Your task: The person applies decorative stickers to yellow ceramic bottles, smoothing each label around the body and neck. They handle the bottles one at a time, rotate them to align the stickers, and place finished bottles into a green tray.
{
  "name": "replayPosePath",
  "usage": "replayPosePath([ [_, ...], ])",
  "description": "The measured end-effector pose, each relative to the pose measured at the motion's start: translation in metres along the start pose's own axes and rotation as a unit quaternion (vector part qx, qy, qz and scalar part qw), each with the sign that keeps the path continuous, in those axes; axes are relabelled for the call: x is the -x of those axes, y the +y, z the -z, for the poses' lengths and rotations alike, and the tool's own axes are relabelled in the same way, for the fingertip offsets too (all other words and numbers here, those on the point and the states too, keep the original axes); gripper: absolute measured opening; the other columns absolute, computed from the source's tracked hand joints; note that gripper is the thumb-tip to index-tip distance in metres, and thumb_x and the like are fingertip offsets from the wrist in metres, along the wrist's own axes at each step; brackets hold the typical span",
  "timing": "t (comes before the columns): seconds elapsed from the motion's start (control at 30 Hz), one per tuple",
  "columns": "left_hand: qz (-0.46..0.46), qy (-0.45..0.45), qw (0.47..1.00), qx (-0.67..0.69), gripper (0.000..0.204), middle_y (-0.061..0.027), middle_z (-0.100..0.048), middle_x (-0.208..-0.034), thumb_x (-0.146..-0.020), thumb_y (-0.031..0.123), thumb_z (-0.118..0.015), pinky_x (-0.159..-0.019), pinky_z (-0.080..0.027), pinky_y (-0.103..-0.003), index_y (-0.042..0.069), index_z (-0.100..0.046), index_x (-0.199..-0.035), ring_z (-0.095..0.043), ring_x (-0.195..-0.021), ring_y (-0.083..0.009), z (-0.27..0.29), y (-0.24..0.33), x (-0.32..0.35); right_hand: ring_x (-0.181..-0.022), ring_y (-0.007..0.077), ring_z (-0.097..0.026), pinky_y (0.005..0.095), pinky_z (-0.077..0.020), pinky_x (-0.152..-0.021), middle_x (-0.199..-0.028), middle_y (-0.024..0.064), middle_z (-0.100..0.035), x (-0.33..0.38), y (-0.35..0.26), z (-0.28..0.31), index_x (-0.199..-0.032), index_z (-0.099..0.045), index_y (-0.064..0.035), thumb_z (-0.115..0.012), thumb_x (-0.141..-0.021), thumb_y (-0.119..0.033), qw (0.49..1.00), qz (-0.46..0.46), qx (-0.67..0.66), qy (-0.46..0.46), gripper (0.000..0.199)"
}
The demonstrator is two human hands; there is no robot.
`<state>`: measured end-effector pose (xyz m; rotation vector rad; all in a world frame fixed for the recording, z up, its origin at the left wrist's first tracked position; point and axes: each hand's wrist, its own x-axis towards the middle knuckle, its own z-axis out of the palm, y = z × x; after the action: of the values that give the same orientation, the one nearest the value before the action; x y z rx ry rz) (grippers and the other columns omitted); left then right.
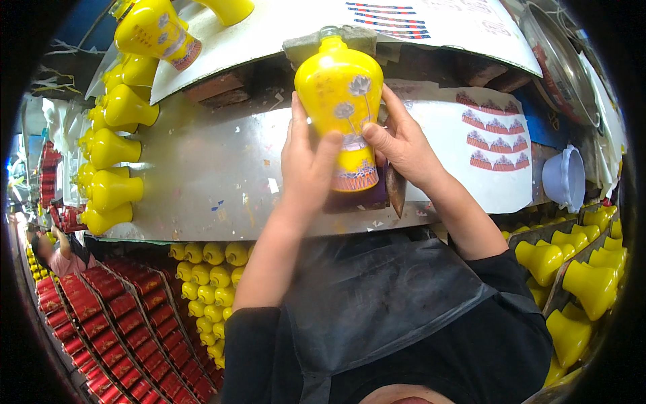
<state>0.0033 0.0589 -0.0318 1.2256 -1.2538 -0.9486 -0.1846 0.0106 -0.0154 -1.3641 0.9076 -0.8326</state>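
**Inspector:** You hold a glossy yellow vase [341, 101] over the metal worktop [202, 175], its neck against a grey sponge block [323, 40]. It is bulbous at the shoulder, narrowing to the foot, with pale grey flower decals on the body and a patterned red-and-blue band round the base.

**Operator:** And my grip?

**Inspector:** Your left hand [306, 165] is closed round the vase's lower left side, fingers flat on the glaze. Your right hand [404, 145] clasps the right side, thumb pressed on the decal. Beside it lies a white sheet of band decals [494, 135]. Plain yellow vases [111, 151] line the worktop's left edge; more [579, 283] stand at your right.
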Motion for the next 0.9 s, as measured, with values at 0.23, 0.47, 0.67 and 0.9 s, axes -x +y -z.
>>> replayPosePath([
  [0.23, 0.006, -0.019, 0.999, 0.045, 0.088, -0.0249, -0.037, -0.159, -0.101, 0.037, -0.063, -0.119, -0.034, -0.041, -0.007, -0.016, -0.162, -0.042, -0.146, -0.0319, 0.001, 0.002, 0.001, -0.101, 0.0195, -0.068, 0.0331, -0.0563, -0.09, -0.149, 0.0245, -0.048, 0.004, -0.005, 0.003, -0.161, -0.021, 0.0031, -0.068, -0.097, -0.029, 1.0, -0.023, 0.001, -0.016, 0.085],
  [0.47, 0.045, -0.003, 0.985, 0.164, 0.091, -0.0253, -0.033, -0.161, -0.102, 0.036, -0.062, -0.12, -0.034, -0.041, -0.006, -0.008, -0.162, -0.04, -0.146, -0.0333, 0.002, 0.01, 0.003, -0.103, 0.0289, -0.072, 0.0358, -0.0579, -0.089, -0.132, 0.0303, -0.06, 0.004, -0.03, -0.004, -0.16, -0.021, 0.0048, -0.073, -0.09, -0.04, 0.977, -0.082, 0.191, 0.049, 0.099],
  [0.67, 0.027, -0.029, 0.999, 0.035, 0.085, -0.0252, -0.028, -0.164, -0.103, 0.032, -0.055, -0.122, -0.03, -0.039, -0.004, -0.006, -0.163, -0.037, -0.149, -0.0311, -0.001, 0.013, -0.001, -0.068, 0.0196, -0.068, 0.0299, -0.053, -0.061, -0.101, 0.0211, -0.07, -0.003, -0.037, 0.001, -0.161, -0.024, -0.0002, -0.078, -0.082, -0.044, 0.969, 0.005, 0.243, 0.042, 0.106],
  [0.9, 0.076, -0.061, 0.983, 0.156, 0.083, -0.021, -0.03, -0.164, -0.103, 0.026, -0.054, -0.123, -0.028, -0.039, -0.001, -0.005, -0.164, -0.033, -0.151, -0.029, 0.001, 0.019, -0.004, -0.06, 0.0122, -0.06, 0.027, -0.0466, -0.055, -0.079, 0.0109, -0.064, 0.004, -0.015, 0.012, -0.164, -0.027, -0.0099, -0.073, -0.09, -0.035, 0.979, 0.02, 0.197, 0.049, 0.091],
])
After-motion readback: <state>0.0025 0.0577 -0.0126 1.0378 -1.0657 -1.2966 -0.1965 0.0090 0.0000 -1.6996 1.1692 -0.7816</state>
